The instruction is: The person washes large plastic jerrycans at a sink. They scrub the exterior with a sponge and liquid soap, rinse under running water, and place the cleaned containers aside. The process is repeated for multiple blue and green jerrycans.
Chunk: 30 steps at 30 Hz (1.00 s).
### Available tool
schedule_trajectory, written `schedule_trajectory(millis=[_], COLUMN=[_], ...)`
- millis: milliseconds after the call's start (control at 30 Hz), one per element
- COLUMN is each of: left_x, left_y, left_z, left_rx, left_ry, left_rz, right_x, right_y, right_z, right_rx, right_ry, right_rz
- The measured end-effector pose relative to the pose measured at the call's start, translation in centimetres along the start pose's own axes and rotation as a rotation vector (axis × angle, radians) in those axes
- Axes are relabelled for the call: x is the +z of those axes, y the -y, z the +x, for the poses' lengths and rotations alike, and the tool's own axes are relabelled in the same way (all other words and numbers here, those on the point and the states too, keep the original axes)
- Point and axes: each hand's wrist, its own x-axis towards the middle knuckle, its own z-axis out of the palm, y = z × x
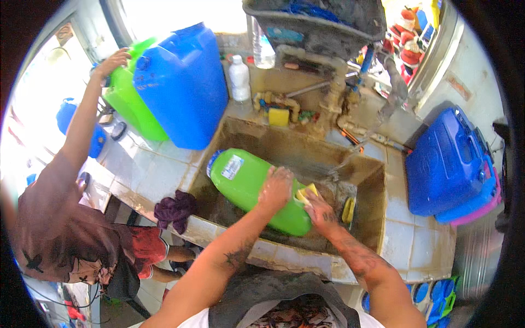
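A green plastic jerrycan with a blue cap and a white label lies tilted on its side in the sink. My left hand, wet with suds, grips its upper side near the middle. In my right hand is a yellow sponge, held against the jerrycan's near right end. My right fingers are closed around the sponge and partly hidden. Water falls in a stream into the sink beyond my right hand.
At left, a person's hand rests on another green jerrycan beside a blue jerrycan. A dark cloth lies on the sink's front edge. More jerrycans stand at right. A white bottle stands behind the sink, below a grey basin.
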Motion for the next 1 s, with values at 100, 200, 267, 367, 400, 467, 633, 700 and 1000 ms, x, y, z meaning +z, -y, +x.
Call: schedule_trajectory(millis=[100,200,267,367,400,467,633,700,1000], left_x=[1.8,1.7,1.8,1.5,1.7,2.4,0.7,0.7,-0.4], left_y=[0.8,1.1,1.3,1.1,1.3,1.3,0.9,0.4,-3.1], left_z=[0.1,0.5,0.1,0.7,0.9,1.0,1.1,1.4,1.9], left_rx=[0.028,0.050,0.060,0.056,0.051,0.047,0.003,-0.008,0.090], left_ry=[-0.020,-0.048,-0.070,-0.117,-0.120,-0.120,-0.062,-0.049,0.331], left_rz=[0.009,-0.026,0.049,-0.034,-0.028,-0.020,-0.033,-0.019,-0.038], right_x=[2.1,1.8,1.6,1.8,1.1,0.2,3.0,2.1,-12.4], right_y=[-0.4,-0.1,-0.1,-7.1,-8.4,-9.9,-2.4,-3.4,-19.2], right_z=[2.5,3.6,2.2,-1.8,-2.4,-1.4,5.6,5.4,5.5], right_rx=[0.064,0.179,0.123,0.198,0.318,0.274,0.106,0.162,0.419], right_ry=[-0.124,-0.070,-0.133,-0.361,-0.353,-0.585,-0.139,-0.088,-0.360], right_rz=[-0.176,-0.254,-0.232,-0.229,-0.131,-0.187,-0.240,-0.247,-0.168])
